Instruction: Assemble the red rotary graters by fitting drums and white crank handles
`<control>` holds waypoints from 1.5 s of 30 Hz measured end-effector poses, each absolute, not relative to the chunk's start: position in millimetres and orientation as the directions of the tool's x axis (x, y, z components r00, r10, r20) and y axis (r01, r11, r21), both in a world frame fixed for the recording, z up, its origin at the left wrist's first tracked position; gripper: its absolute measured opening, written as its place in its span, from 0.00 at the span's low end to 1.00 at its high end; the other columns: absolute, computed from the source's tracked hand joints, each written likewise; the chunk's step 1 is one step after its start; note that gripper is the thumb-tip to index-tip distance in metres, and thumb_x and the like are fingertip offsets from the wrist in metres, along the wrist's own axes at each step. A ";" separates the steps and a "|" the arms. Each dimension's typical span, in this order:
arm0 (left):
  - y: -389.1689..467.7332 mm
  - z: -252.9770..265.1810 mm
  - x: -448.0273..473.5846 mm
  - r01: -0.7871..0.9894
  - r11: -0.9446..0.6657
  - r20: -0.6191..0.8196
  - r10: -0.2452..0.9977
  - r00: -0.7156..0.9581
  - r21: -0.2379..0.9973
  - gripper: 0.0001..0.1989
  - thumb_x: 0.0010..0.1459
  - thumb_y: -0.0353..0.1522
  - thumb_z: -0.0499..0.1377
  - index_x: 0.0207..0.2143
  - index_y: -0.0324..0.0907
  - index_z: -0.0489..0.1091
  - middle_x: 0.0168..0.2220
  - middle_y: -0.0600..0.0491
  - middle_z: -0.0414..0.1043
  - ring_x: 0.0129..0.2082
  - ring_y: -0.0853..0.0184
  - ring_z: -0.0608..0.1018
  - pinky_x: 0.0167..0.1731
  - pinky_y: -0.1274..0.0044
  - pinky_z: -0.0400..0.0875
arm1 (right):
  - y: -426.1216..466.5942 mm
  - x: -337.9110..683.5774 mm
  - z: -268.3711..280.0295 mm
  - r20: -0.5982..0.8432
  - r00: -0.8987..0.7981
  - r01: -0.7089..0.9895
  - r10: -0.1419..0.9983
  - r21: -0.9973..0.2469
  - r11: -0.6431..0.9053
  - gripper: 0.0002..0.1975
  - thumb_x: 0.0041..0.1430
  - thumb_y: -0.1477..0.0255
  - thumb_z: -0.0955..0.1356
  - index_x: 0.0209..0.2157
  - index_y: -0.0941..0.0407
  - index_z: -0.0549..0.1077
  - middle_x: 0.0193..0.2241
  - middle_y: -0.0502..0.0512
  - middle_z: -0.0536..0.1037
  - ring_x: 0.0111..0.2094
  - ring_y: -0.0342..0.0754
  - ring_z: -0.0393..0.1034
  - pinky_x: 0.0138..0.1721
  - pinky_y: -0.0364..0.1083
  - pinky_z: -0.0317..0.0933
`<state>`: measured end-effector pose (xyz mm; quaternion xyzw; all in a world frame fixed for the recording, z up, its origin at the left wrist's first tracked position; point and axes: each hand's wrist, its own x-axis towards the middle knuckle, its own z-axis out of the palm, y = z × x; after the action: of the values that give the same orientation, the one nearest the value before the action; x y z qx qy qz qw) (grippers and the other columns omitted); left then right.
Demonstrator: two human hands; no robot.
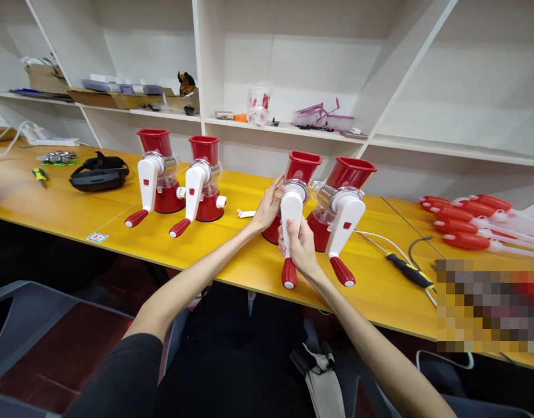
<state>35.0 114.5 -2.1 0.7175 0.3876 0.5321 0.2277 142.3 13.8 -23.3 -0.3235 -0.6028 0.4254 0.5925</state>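
Observation:
A red and white rotary grater (305, 164) stands upright before me, its white crank hanging down to a red knob. My right hand (300, 242) grips the white crank arm, thumb in front. Against the grater's left side, my left hand (269, 206) holds the body, its fingertips partly hidden behind the drum. Just to the right is a second rotary grater (350, 169), close beside the held one. Two more, a left rotary grater (154, 139) and its neighbour rotary grater (205, 148), stand further left with cranks down.
A small white part (246, 213) lies behind my left hand. On the right are a yellow-black screwdriver (410, 270), cables and several red-handled items (462, 225). A black headset (99, 174) and small pliers (39, 175) lie left. White shelves (284, 129) rise behind the yellow table (241, 261).

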 end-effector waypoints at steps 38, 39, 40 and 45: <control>17.4 -41.0 -76.9 0.279 -0.310 0.383 0.885 -0.263 0.909 0.19 0.65 0.46 0.54 0.37 0.40 0.73 0.37 0.48 0.79 0.35 0.65 0.78 0.37 0.76 0.72 | -9.8 170.5 -21.9 0.287 -0.455 0.361 0.843 -0.806 0.469 0.19 0.62 0.56 0.70 0.50 0.52 0.74 0.39 0.54 0.80 0.24 0.45 0.72 0.29 0.46 0.66; 15.3 -32.6 -73.0 0.241 -0.351 0.414 0.859 -0.300 0.905 0.19 0.65 0.46 0.55 0.38 0.40 0.73 0.38 0.48 0.78 0.37 0.65 0.78 0.38 0.76 0.71 | -12.5 170.3 -18.5 0.313 -0.416 0.361 0.854 -0.805 0.471 0.19 0.59 0.56 0.72 0.46 0.53 0.74 0.38 0.53 0.80 0.23 0.44 0.70 0.28 0.45 0.64; 12.5 -22.4 -68.0 0.200 -0.414 0.459 0.824 -0.333 0.888 0.18 0.65 0.46 0.56 0.38 0.40 0.73 0.38 0.49 0.78 0.37 0.66 0.78 0.39 0.76 0.71 | -15.6 170.0 -14.5 0.347 -0.385 0.370 0.855 -0.791 0.487 0.20 0.55 0.56 0.75 0.44 0.53 0.74 0.37 0.52 0.80 0.24 0.44 0.70 0.28 0.44 0.64; -5.9 35.4 -36.1 0.234 -0.791 0.825 0.542 -0.161 0.565 0.12 0.66 0.41 0.61 0.37 0.43 0.77 0.35 0.53 0.77 0.36 0.70 0.77 0.38 0.77 0.70 | -28.2 170.4 7.5 0.408 -0.293 0.277 0.865 -0.830 0.485 0.30 0.44 0.59 0.81 0.43 0.52 0.67 0.32 0.50 0.80 0.31 0.48 0.76 0.35 0.47 0.69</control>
<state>-36.1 -5.9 35.4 0.6382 0.3039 0.6987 0.1102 170.4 -28.2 7.5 -0.3882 -0.7349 0.3267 0.4500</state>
